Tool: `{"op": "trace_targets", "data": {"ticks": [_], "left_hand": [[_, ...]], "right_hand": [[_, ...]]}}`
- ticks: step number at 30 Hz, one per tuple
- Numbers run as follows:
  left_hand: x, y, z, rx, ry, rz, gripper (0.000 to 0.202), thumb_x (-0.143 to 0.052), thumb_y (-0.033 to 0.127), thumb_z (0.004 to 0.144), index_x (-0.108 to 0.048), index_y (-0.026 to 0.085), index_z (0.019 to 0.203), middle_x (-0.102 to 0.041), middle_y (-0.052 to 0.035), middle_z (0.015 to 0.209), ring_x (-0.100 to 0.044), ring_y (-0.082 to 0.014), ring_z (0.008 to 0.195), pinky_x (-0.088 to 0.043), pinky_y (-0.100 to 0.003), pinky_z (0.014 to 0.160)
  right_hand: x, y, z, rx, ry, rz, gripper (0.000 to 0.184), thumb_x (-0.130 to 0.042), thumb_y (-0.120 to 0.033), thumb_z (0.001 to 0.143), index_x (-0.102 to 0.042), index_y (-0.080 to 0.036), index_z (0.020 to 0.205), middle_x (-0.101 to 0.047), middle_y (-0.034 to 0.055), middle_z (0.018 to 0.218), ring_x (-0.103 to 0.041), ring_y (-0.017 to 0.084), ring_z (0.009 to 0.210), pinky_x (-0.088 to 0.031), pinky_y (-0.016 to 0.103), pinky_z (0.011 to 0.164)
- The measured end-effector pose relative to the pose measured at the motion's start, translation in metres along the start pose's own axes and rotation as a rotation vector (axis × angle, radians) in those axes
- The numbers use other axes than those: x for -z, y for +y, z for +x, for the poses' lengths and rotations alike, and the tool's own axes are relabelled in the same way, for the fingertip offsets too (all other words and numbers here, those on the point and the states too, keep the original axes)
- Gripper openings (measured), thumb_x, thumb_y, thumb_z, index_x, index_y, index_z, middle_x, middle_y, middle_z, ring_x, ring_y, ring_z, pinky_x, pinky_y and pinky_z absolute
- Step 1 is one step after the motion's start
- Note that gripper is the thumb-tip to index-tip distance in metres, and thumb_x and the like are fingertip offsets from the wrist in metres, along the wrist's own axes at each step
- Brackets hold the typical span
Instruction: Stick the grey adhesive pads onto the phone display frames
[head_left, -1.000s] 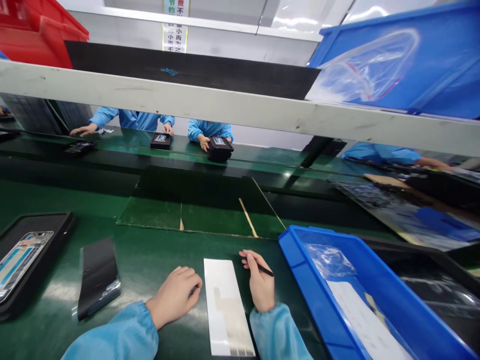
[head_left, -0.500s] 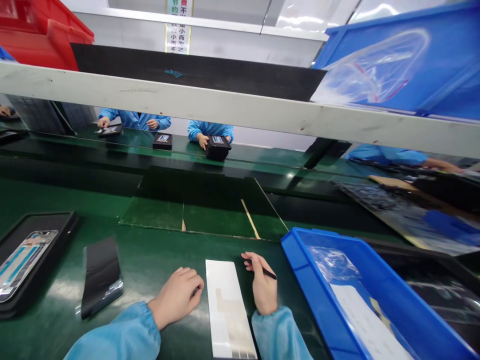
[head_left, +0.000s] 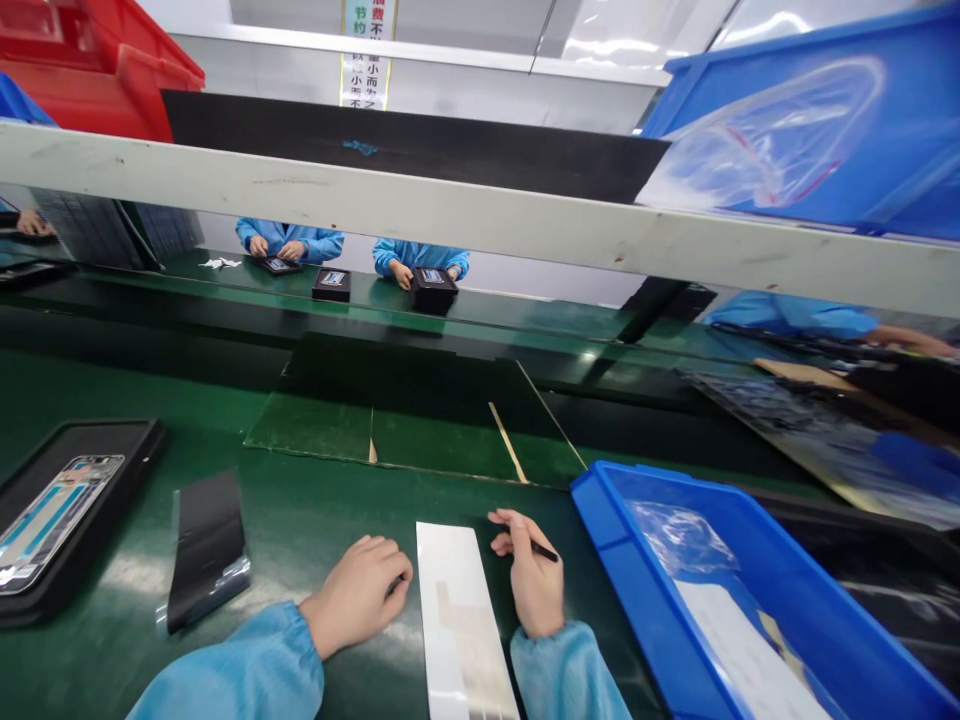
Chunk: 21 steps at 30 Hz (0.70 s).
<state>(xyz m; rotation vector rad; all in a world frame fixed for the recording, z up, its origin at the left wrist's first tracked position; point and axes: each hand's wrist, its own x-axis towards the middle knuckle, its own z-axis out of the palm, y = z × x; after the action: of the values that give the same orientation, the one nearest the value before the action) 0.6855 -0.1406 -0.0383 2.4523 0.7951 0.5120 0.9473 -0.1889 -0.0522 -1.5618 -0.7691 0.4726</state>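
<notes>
A white strip sheet [head_left: 442, 560] with beige patches lies on the green bench between my hands. To its left rests my left hand [head_left: 360, 590], its fingers curled. A small dark spot shows near the thumb; I cannot make out whether it is an object. On the other side of the sheet, my right hand [head_left: 534, 580] grips a thin black pen-like tool [head_left: 544, 550], its blunt end sticking out behind the thumb. A black film piece [head_left: 206, 550] with clear edges lies further left. Beside that, a black tray [head_left: 124, 490] holds a phone frame [head_left: 56, 520] with blue strips.
A blue bin [head_left: 622, 560] with clear bags and white paper stands at my right. Ahead lies a dark green board [head_left: 435, 430]. A white shelf beam [head_left: 450, 215] crosses overhead, bearing red and blue bins. Co-workers in blue sleeves [head_left: 315, 243] handle trays across the bench.
My view has shifted slightly; my hands keep their places beside the white sheet. Across the bench, the left co-worker's hands have come together over a tray, and white scraps show beside it.
</notes>
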Motion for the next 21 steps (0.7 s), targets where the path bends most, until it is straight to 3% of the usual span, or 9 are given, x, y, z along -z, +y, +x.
{"op": "trace_targets", "data": {"ticks": [6,10,14,17,19,21], "left_hand": [[0.003,0.001,0.002,0.007,0.008,-0.03,0.012,-0.053,0.011,0.084,-0.06,0.021,0.084,-0.059,0.0001,0.08,-0.053,-0.0149,0.079,-0.035,-0.03,0.076],[0.0,0.001,-0.001,0.013,0.011,-0.087,0.012,-0.053,0.012,0.084,-0.061,0.02,0.082,-0.059,-0.0008,0.079,-0.053,-0.0159,0.078,-0.035,-0.031,0.076],[0.009,0.009,-0.001,0.065,0.034,-0.204,0.015,-0.055,0.011,0.081,-0.065,0.021,0.087,-0.062,-0.0018,0.083,-0.055,-0.0162,0.08,-0.038,-0.03,0.076],[0.04,0.011,0.029,0.259,0.165,-0.587,0.013,-0.064,0.019,0.078,-0.068,0.019,0.091,-0.065,-0.0028,0.086,-0.056,-0.0146,0.075,-0.04,-0.026,0.068],[0.07,0.004,0.07,0.372,0.286,-0.763,0.016,-0.063,0.032,0.084,-0.066,0.018,0.092,-0.066,-0.0045,0.089,-0.059,-0.0145,0.076,-0.043,-0.024,0.067],[0.097,-0.012,0.116,0.48,0.397,-0.858,0.026,-0.053,0.04,0.092,-0.062,0.018,0.1,-0.066,-0.0077,0.101,-0.061,-0.0138,0.078,-0.043,-0.022,0.064]], "right_hand": [[-0.004,-0.006,0.0,0.001,-0.006,0.003,0.055,-0.066,-0.068,0.078,-0.072,-0.015,0.09,-0.074,0.0128,0.094,-0.06,0.018,0.066,-0.051,0.033,0.065],[-0.002,-0.006,-0.004,0.006,0.006,-0.029,0.057,-0.061,-0.071,0.08,-0.073,-0.016,0.09,-0.075,0.0119,0.089,-0.057,0.019,0.064,-0.048,0.034,0.064],[-0.001,-0.015,-0.005,0.12,0.029,-0.177,0.06,-0.049,-0.071,0.088,-0.071,-0.019,0.066,-0.075,0.0111,0.092,-0.062,0.026,0.093,-0.046,0.039,0.088],[-0.016,-0.034,0.013,0.135,-0.008,-0.111,0.049,-0.054,-0.065,0.088,-0.074,-0.021,0.08,-0.064,0.0041,0.066,-0.06,0.022,0.079,-0.045,0.036,0.083],[-0.036,-0.047,0.038,-0.021,-0.06,0.131,0.042,-0.066,-0.059,0.081,-0.072,-0.02,0.098,-0.052,-0.0029,0.054,-0.053,0.016,0.063,-0.044,0.031,0.067],[-0.06,-0.055,0.067,-0.107,-0.086,0.215,0.041,-0.07,-0.054,0.077,-0.069,-0.02,0.097,-0.053,-0.0043,0.058,-0.045,0.011,0.052,-0.039,0.026,0.053]]}}
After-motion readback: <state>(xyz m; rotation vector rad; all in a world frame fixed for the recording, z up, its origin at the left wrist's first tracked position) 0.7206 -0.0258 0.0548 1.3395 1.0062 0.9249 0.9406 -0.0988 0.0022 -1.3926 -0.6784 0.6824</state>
